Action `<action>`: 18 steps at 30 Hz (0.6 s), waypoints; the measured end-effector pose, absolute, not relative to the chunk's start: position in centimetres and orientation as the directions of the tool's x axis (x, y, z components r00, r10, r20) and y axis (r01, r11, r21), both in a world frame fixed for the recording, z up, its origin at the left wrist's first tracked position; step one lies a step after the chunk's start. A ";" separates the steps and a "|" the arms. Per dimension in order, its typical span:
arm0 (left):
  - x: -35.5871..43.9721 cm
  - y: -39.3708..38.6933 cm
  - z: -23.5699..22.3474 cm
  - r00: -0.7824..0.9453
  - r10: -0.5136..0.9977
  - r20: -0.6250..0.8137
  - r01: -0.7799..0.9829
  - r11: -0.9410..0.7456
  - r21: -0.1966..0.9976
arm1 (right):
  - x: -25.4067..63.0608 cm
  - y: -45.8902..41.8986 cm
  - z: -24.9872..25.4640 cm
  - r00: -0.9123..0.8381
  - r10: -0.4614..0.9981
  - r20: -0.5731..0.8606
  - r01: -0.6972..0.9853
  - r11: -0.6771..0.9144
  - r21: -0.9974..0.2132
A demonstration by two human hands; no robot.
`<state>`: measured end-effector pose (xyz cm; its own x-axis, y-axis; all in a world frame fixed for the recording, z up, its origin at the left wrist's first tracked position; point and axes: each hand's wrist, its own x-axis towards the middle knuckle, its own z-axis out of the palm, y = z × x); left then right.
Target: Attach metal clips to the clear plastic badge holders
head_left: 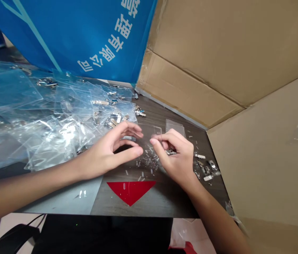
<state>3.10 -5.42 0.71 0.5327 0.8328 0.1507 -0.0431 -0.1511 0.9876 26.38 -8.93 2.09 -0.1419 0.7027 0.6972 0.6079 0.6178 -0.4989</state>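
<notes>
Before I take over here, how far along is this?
A big pile of clear plastic sleeves at left looks handled, with metal clips among them. In hand: the right hand seems to pinch a metal clip; the left hand shows nothing held. Still loose on the table: more clips and small clear pieces.

White Chinese characters [103,46] reading "有限公司", tilted and inverted, stand on the blue sheet [59,35].
</notes>
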 end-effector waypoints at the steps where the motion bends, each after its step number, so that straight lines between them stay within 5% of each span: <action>1: 3.4 -5.5 0.7 0.496 0.854 0.154 -0.018 -0.167 0.986 | 26.3 -9.1 2.2 -0.114 0.752 0.650 0.584 0.579 -0.568; 6: 4.1 -6.1 0.3 0.480 0.869 0.122 0.120 -0.203 0.972 | 25.5 -10.0 2.1 -0.159 0.893 0.421 0.469 0.443 -0.764; 18: 4.0 -6.0 0.9 0.547 0.835 0.061 0.236 -0.223 0.946 | 25.4 -10.0 2.1 -0.296 0.863 0.409 0.401 0.501 -0.767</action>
<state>3.95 -5.98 0.92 0.5469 0.8350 0.0606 0.2358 -0.2230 0.9459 25.38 -10.03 2.07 -0.2965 0.8632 0.4087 0.4011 0.5009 -0.7670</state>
